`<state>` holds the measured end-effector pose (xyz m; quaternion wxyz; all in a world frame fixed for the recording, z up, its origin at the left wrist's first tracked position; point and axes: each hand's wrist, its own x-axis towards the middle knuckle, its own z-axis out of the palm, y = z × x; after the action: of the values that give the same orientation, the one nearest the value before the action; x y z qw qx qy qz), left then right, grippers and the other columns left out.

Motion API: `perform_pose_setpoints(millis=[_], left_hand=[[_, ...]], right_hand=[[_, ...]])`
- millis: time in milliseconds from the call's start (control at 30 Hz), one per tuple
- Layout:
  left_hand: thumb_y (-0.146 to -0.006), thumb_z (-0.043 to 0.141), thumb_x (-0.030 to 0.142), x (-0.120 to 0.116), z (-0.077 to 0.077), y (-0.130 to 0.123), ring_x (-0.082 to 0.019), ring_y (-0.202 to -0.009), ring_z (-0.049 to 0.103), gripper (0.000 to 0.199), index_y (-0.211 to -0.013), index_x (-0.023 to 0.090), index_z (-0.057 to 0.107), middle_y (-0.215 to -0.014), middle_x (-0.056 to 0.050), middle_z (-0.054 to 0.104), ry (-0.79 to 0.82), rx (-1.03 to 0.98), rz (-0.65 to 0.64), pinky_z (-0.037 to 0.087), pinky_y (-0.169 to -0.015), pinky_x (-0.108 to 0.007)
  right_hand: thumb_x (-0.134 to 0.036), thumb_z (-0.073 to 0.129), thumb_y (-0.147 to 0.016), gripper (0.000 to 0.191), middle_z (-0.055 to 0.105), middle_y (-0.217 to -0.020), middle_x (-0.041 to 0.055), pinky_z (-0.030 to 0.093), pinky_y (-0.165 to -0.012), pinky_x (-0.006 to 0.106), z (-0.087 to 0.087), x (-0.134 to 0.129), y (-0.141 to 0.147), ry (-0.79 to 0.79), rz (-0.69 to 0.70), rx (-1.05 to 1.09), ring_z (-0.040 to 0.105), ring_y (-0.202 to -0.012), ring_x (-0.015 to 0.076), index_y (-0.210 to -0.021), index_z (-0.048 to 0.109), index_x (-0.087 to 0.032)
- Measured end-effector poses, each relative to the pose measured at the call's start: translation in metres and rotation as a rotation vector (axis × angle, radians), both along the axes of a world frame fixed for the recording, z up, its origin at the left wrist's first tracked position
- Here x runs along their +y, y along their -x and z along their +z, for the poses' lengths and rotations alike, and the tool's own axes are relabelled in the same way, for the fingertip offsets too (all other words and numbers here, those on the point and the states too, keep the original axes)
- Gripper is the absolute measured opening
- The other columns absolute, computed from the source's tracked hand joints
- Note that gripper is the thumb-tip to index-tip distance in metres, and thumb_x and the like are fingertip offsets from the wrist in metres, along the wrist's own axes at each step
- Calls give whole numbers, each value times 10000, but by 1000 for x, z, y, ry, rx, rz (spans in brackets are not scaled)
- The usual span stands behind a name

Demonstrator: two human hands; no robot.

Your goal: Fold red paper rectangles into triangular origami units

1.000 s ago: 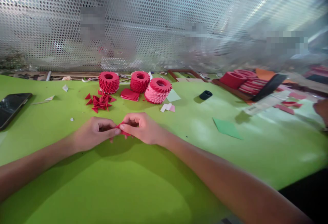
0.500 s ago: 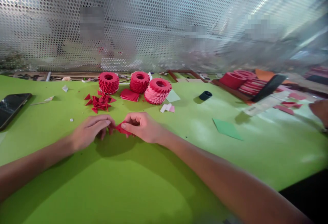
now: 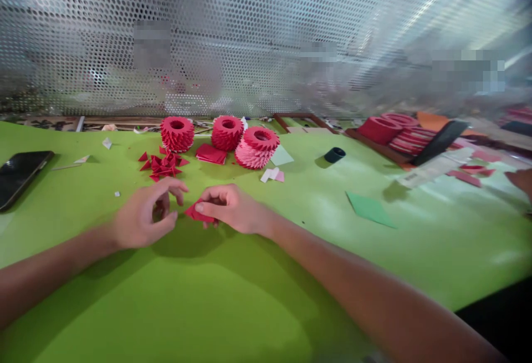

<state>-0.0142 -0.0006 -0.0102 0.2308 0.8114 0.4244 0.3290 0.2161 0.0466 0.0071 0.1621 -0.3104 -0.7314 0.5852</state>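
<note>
Between thumb and fingers, my right hand point(image 3: 233, 208) pinches a small folded red paper piece point(image 3: 194, 213), its pointed end facing left. My left hand point(image 3: 149, 213) is just left of that paper, apart from it, thumb and fingers spread with nothing between them. Beyond my left hand lies a heap of folded red paper triangles point(image 3: 164, 164). A stack of flat red paper point(image 3: 210, 153) rests to the right of the heap. Behind stand two red ring-shaped paper stacks point(image 3: 177, 134) point(image 3: 227, 132) and a pink one with a red top point(image 3: 256, 148).
A phone point(image 3: 22, 177) lies at the left. Toward the right are a dark cylinder point(image 3: 334, 155), a green paper sheet point(image 3: 369, 209) and a brown tray point(image 3: 376, 147) of red paper rings. Another person's hand point(image 3: 519, 185) shows at the right edge. A perforated metal sheet point(image 3: 249, 36) rises behind the table.
My left hand has come off the red paper, its thumb and fingers spreading apart. The right hand keeps its pinch on the paper in nearly the same place.
</note>
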Motion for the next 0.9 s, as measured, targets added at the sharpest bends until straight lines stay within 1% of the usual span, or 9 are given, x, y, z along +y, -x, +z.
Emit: perform_pose_setpoints(millis=[100, 167, 233, 333, 433, 567, 700, 800, 900], left_hand=[[-878, 585, 199, 2, -4, 4, -104, -613, 621, 273, -1150, 189, 608, -1028, -65, 706, -337, 123, -36, 497, -528, -202], [-914, 584, 186, 3, -4, 5, -116, -684, 659, 171, -1068, 207, 655, -997, -46, 725, -510, 209, -100, 509, -588, -205], [-951, 549, 188, 5, -3, 5, -128, -735, 678, 144, -998, 207, 684, -934, -33, 738, -595, 252, -112, 511, -639, -216], [-975, 512, 257, 4, 0, 4, -137, -712, 677, 205, -937, 198, 704, -873, -35, 745, -539, 260, -28, 513, -635, -229], [-958, 524, 333, 1, 3, 1, -124, -602, 638, 245, -872, 187, 701, -816, -40, 737, -421, 227, 64, 490, -536, -217], [-941, 535, 317, 0, 3, -3, -120, -559, 606, 222, -873, 166, 684, -805, -57, 718, -370, 179, 97, 473, -497, -218], [-984, 432, 296, 2, -1, -5, -155, -643, 652, 303, -943, 164, 701, -862, -79, 733, -298, 246, 58, 497, -557, -251], [-998, 401, 278, 3, -2, -5, -155, -655, 653, 362, -875, 146, 714, -806, -73, 735, -362, 294, 51, 507, -605, -254], [-994, 418, 270, 2, 0, -6, -126, -560, 600, 368, -813, 137, 709, -704, -48, 706, -424, 295, 100, 465, -533, -222]], right_hand=[[-460, 659, -873, 313, 699, -750, 21, 453, -537, 206, -1, 2, 2, 76, 44, 18, 600, -588, 93, -893, 686, -149], [-436, 682, -860, 291, 694, -747, 15, 476, -574, 214, -2, 3, 3, 99, 50, 37, 600, -590, 88, -874, 687, -145], [-427, 674, -870, 284, 699, -758, 17, 490, -608, 221, -2, 4, 4, 101, 57, 37, 602, -603, 88, -889, 688, -144], [-466, 637, -889, 323, 705, -791, 30, 487, -609, 229, -1, 4, 1, 54, 71, 4, 617, -644, 105, -937, 680, -150], [-493, 628, -885, 337, 699, -804, 37, 448, -553, 221, 0, 2, -2, -74, 49, -64, 604, -642, 116, -906, 658, -157], [-422, 558, -936, 282, 700, -796, 41, 407, -524, 218, -1, -1, -2, -205, 20, -103, 572, -604, 108, -883, 649, -161], [-366, 565, -932, 233, 703, -785, 37, 420, -547, 221, -2, -4, 0, -197, 52, -72, 575, -604, 108, -864, 647, -159], [-416, 564, -937, 274, 696, -762, 30, 445, -565, 222, -1, -5, 0, -143, 38, -6, 588, -618, 113, -871, 644, -162], [-492, 495, -965, 363, 684, -744, 26, 470, -571, 220, -1, -3, 1, -32, 0, 143, 586, -597, 104, -877, 622, -164]])
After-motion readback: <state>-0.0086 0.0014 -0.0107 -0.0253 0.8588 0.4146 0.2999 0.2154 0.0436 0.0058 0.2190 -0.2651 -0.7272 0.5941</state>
